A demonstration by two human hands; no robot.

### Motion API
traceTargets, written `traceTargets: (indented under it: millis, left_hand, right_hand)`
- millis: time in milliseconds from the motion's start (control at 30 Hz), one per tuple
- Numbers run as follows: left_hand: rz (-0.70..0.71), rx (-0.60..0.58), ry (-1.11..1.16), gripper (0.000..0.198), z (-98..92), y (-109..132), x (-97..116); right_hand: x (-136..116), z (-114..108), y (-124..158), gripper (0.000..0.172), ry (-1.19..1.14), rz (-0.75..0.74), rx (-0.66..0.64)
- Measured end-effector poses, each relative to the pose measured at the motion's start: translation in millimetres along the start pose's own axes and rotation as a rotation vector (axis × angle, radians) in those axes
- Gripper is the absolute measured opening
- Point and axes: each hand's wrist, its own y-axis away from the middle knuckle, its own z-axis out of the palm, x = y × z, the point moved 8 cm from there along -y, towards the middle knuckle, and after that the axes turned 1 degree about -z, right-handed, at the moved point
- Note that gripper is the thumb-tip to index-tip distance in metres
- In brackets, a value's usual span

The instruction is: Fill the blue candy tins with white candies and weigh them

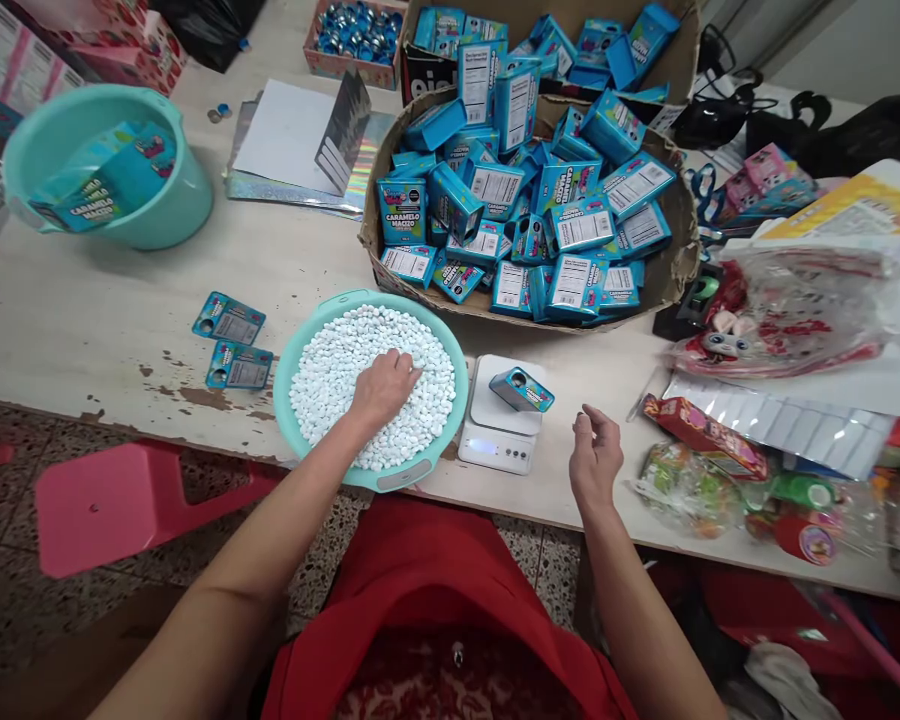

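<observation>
Bare table (607, 365) right of scale (497, 425), carton (679, 235) beyond

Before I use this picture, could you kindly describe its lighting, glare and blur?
Head view: sheen on the clear plastic bag; bluish scale display, too small to read; left hand and right hand without marked blur; floor dimmer than tabletop.

Table (285, 250): white, paint chipped near its front edge. Along that edge: basin (283, 385), scale (487, 449), two blue packs (240, 366). Farther back: cardboard carton (671, 270). Toward left end: turquoise bucket (169, 212). Toward right end: clear bag (682, 490).
</observation>
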Motion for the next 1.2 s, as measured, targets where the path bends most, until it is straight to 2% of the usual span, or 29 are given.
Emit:
traceTargets:
  millis: [67, 133, 200, 267, 333, 367, 433, 500, 600, 667, 733, 800, 833, 867, 900, 967, 1033, 1100, 1133, 1200]
  left_hand:
    - [-0.102, 0.018, 0.11, 0.019, -7.5, -2, -18]
    - [-0.223, 0.106, 0.35, 0.015, -20.6, 1, -37]
    - [-0.359, 0.222, 0.759, 0.016, -29.8, 6, -56]
    - [-0.476, 0.268, 1.261, 0.018, -26.9, 11, -68]
    - [-0.596, 0.237, 1.679, 0.019, -17.2, 14, -69]
    - [-0.658, 0.203, 1.818, 0.021, -12.2, 15, -68]
    - [-0.77, 0.136, 1.974, 0.026, -3.8, 16, -63]
    - [-0.818, 0.08, 2.033, 0.031, 1.4, 16, -56]
    - [-0.775, 0.084, 2.004, 0.035, 3.4, 15, -52]
    - [-0.706, 0.158, 1.86, 0.038, -0.6, 17, -56]
    - [-0.615, 0.258, 1.531, 0.038, -14.4, 21, -63]
    - [-0.47, 0.285, 1.067, 0.029, -37.5, 24, -57]
    - [-0.37, 0.267, 0.85, 0.021, -49.5, 25, -46]
    - [-0.245, 0.23, 0.682, 0.023, -60.2, 26, -31]
    - [-0.096, 0.182, 0.573, 0.036, -69.3, 28, -12]
    - [0.202, 0.092, 0.493, 0.053, -85.3, 36, 26]
    - [0.388, 0.048, 0.481, 0.047, -101.2, 47, 49]
    - [0.376, 0.142, 0.453, 0.035, -123.0, 54, 43]
    - [0.305, 0.241, 0.425, 0.031, -137.1, 57, 27]
    - [0.056, 0.496, 0.331, 0.033, -168.9, 71, -24]
  right_hand:
    - [2, -1, 1, 0.044, -0.003, 0.026, -0.011]
    - [4, 2, 1, 0.044, -0.019, 0.044, -0.031]
    - [2, 8, -1, 0.044, -0.058, 0.032, -0.052]
    - [-5, 18, -3, 0.045, -0.114, -0.018, -0.092]
    - [-15, 32, -5, 0.053, -0.154, -0.078, -0.14]
    - [-19, 39, -6, 0.058, -0.156, -0.1, -0.162]
    - [-24, 53, -9, 0.061, -0.131, -0.108, -0.193]
    - [-26, 63, -12, 0.055, -0.1, -0.091, -0.206]
    - [-28, 69, -13, 0.049, -0.107, -0.069, -0.204]
    - [-33, 66, -12, 0.048, -0.128, -0.063, -0.195]
    - [-47, 58, -8, 0.046, -0.153, -0.093, -0.19]
    - [-72, 51, -1, 0.042, -0.172, -0.173, -0.191]
    - [-88, 48, 4, 0.039, -0.175, -0.227, -0.201]
    - [-107, 48, 9, 0.037, -0.175, -0.287, -0.218]
    - [-126, 50, 16, 0.035, -0.172, -0.352, -0.245]
    - [-164, 61, 33, 0.033, -0.174, -0.485, -0.337]
    - [-195, 80, 47, 0.034, -0.215, -0.591, -0.461]
    - [-212, 101, 49, 0.044, -0.29, -0.622, -0.564]
    - [-215, 110, 43, 0.049, -0.324, -0.606, -0.587]
    - [-213, 128, 18, 0.054, -0.339, -0.54, -0.553]
